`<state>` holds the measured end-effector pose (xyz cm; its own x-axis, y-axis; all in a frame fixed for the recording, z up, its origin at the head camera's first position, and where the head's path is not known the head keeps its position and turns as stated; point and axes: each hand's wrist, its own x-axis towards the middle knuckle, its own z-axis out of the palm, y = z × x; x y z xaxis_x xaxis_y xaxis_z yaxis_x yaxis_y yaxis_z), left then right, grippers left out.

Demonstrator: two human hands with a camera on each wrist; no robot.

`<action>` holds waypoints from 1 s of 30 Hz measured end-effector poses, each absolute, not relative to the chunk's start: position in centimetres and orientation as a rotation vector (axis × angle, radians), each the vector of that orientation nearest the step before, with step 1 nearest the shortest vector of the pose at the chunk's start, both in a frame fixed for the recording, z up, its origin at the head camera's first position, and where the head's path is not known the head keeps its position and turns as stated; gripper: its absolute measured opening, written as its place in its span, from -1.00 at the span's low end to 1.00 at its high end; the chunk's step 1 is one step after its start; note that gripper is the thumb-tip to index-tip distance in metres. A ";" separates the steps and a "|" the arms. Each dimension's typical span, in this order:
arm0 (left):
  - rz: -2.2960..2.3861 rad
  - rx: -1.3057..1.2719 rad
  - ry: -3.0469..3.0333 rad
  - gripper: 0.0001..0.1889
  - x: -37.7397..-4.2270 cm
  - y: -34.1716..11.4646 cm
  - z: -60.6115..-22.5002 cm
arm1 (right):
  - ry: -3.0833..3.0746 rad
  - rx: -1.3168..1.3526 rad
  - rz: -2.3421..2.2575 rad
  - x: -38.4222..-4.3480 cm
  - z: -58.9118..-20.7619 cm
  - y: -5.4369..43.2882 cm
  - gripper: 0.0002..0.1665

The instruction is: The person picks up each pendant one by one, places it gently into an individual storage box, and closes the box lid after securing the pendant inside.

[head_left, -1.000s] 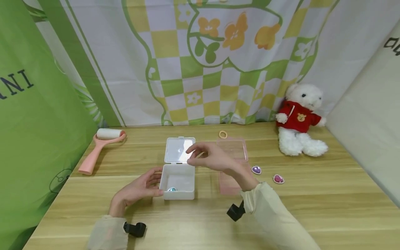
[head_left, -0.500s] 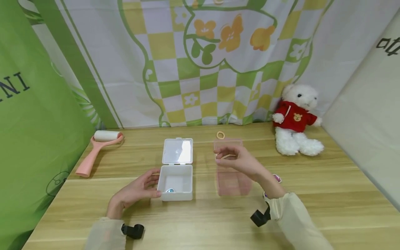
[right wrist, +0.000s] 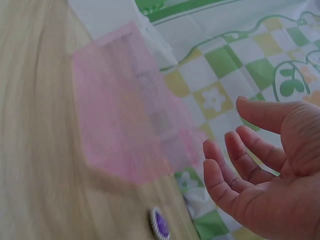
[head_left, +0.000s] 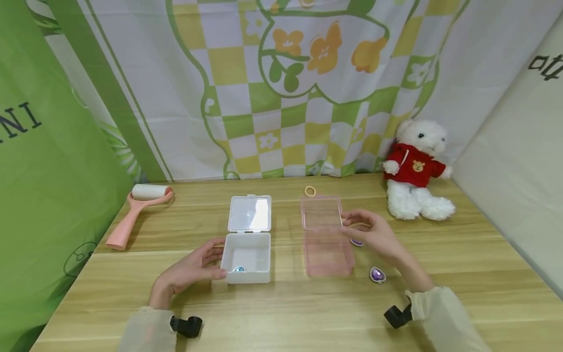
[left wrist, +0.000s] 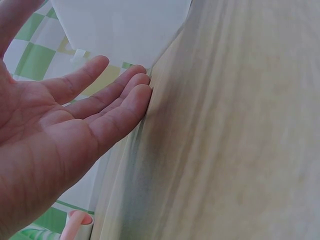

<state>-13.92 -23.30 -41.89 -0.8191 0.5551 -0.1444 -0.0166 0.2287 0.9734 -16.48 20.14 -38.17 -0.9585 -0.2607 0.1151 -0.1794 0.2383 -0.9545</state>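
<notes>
A small white lidded box [head_left: 247, 278] stands with its lid back on the table; a blue gem [head_left: 239, 269] lies inside, near the front left. My left hand [head_left: 198, 266] rests at its left side, fingers extended, thumb at the front corner. To the right is a see-through pink box [head_left: 330, 259], lid tipped back. My right hand [head_left: 374, 234] hovers beside its right edge, holding nothing, fingers loosely bent. Below that hand, a purple gem with a pale rim [head_left: 357, 242] is partly hidden. Another purple gem [head_left: 377, 275] lies nearer the front, left of the forearm.
A pink-handled lint roller [head_left: 140, 205] lies at the back left. A light orange ring [head_left: 310, 191] sits behind the pink box. At the back right, a white plush bear [head_left: 415, 171] in a red hoodie leans against the printed curtain [head_left: 281, 107].
My right hand has moved right from above the white box, past the pink box. The nearer purple gem has come into view; the pink gem is now hidden. My left hand stays at the white box.
</notes>
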 end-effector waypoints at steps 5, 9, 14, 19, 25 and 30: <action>1.633 0.511 2.036 -0.10 -14.0 -23.3 -41.9 | 2.468 -0.406 -1.851 -16.0 -39.1 22.3 -0.55; 1.636 0.515 2.030 -0.10 -14.0 -23.4 -42.0 | 2.488 -0.318 -1.819 -15.8 -39.9 24.4 -0.51; 1.641 0.510 2.030 -0.10 -14.0 -23.4 -42.1 | 2.488 -0.199 -1.773 -15.7 -40.5 26.7 -0.44; 1.638 0.502 2.033 -0.09 -13.9 -23.3 -42.0 | 2.504 -0.176 -1.783 -15.5 -41.4 28.6 -0.42; 1.631 0.493 2.039 -0.09 -13.9 -23.4 -42.0 | 2.486 -0.173 -1.796 -15.6 -42.7 29.8 -0.44; 1.633 0.496 2.034 -0.09 -14.0 -23.3 -42.1 | 2.489 -0.164 -1.721 -15.6 -43.1 30.6 -0.46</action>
